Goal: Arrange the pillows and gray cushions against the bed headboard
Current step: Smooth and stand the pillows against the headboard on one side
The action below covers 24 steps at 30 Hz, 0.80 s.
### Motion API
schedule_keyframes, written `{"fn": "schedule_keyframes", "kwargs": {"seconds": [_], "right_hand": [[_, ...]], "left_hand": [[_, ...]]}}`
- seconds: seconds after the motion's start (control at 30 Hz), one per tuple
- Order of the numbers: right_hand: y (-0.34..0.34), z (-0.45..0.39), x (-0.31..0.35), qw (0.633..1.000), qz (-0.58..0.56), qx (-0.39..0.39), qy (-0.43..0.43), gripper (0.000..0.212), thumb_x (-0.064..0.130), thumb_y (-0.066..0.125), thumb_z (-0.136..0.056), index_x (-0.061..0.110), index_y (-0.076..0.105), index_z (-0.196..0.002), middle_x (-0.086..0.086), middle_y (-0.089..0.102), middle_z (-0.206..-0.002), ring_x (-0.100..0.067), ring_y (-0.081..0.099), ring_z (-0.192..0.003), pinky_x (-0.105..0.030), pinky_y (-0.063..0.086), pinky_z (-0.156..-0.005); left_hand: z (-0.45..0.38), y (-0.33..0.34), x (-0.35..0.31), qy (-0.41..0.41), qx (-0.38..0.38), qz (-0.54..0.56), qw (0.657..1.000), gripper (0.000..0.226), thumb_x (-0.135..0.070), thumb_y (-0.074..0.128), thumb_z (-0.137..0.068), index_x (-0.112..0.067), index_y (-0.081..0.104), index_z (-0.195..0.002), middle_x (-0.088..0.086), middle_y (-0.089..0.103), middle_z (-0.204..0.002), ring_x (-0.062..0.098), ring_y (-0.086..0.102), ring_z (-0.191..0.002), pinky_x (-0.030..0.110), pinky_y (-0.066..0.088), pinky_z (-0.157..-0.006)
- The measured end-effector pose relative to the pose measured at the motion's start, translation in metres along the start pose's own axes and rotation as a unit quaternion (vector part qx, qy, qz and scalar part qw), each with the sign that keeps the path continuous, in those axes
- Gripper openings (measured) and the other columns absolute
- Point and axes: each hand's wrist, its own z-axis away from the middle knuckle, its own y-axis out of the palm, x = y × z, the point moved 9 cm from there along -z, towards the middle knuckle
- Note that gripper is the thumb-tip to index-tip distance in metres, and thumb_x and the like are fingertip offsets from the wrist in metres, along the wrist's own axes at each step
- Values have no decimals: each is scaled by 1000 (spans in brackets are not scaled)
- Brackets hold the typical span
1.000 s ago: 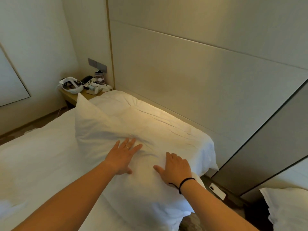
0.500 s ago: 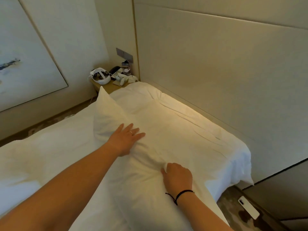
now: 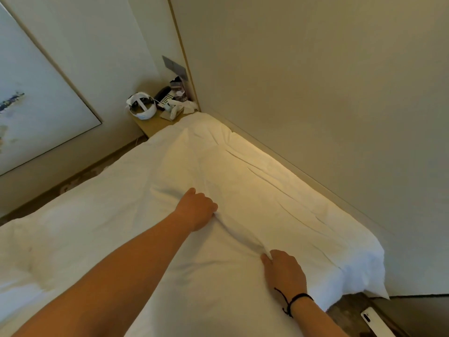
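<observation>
Two white pillows lie at the head of the bed. The far pillow [image 3: 272,186] lies lengthwise along the beige padded headboard [image 3: 315,93]. The near pillow [image 3: 218,283] lies in front of it, under my hands. My left hand [image 3: 197,208] has its fingers curled into the near pillow's fabric at the seam between the two. My right hand [image 3: 284,272], with a black band on the wrist, pinches the same fold closer to the bed's right edge. No gray cushion is in view.
The white duvet [image 3: 73,227] covers the bed to the left. A wooden nightstand [image 3: 150,124] in the corner carries a white headset [image 3: 142,108], a desk phone [image 3: 164,98] and small items. A framed picture [image 3: 36,105] hangs at left. A white phone [image 3: 371,322] lies on the floor at lower right.
The near pillow has gone from propped up to lying low against the far pillow. Both hands went from flat and open to curled into the fabric. The view has tilted up and left.
</observation>
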Motion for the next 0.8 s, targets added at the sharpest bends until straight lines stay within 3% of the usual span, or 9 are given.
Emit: {"fn": "schedule_keyframes", "kwargs": {"seconds": [0.07,0.17,0.3,0.4,0.5,0.6,0.7,0.8], "right_hand": [[12,3,-6,999,-23,24,24,44,62,31,-96,24,51,-84,8,58,-87,-11,56,-80,-30,51,-75],[34,11,-7,996,-42,59,50,62,81,35,-81,27,54,-106,8,60,-107,-13,58,-100,-29,46,-78],[47,14,1,997,-2,62,34,50,62,35,-94,22,56,-117,3,60,-122,-16,55,-112,-30,45,-92],[44,23,15,999,1,46,18,40,52,35,-99,23,57,-114,2,60,-124,-18,53,-116,-28,41,-92],[20,30,19,999,-22,-4,24,29,52,38,-99,29,49,-87,5,64,-109,-15,57,-104,-26,42,-85],[-17,33,27,996,-52,-66,6,36,51,42,-98,30,45,-69,9,56,-78,-9,50,-76,-22,41,-68],[-48,37,56,992,-54,-108,-44,36,47,45,-98,27,48,-68,8,50,-69,-8,46,-66,-24,33,-57],[-80,40,86,977,-114,-148,-101,38,41,52,-97,24,46,-64,6,49,-63,-9,45,-60,-25,31,-55]], "left_hand": [[-5,5,-3,8,8,-4,1000,27,-26,34,-101,-26,59,-112,0,66,-117,23,57,-108,40,32,-94],[-9,14,-4,29,20,6,999,27,-31,36,-101,-29,55,-119,-1,63,-124,23,54,-113,41,34,-94],[-6,26,-15,79,33,39,996,46,-44,47,-95,-41,40,-141,-8,38,-154,24,38,-133,42,30,-104],[1,27,-21,64,23,14,998,33,-34,46,-97,-33,55,-129,-5,57,-137,25,41,-126,42,29,-100],[8,12,-13,40,-33,16,999,24,-21,42,-98,-26,62,-109,-2,68,-111,22,49,-110,39,30,-91],[18,-13,10,8,-100,36,994,30,-15,40,-95,-28,63,-108,-4,68,-103,20,50,-104,37,29,-83],[26,-35,40,-34,-139,80,986,34,-21,39,-98,-33,65,-116,-8,69,-109,18,50,-105,35,30,-84],[35,-61,77,-76,-170,168,968,33,-35,39,-103,-41,63,-125,-11,65,-126,14,54,-111,36,33,-100]]}}
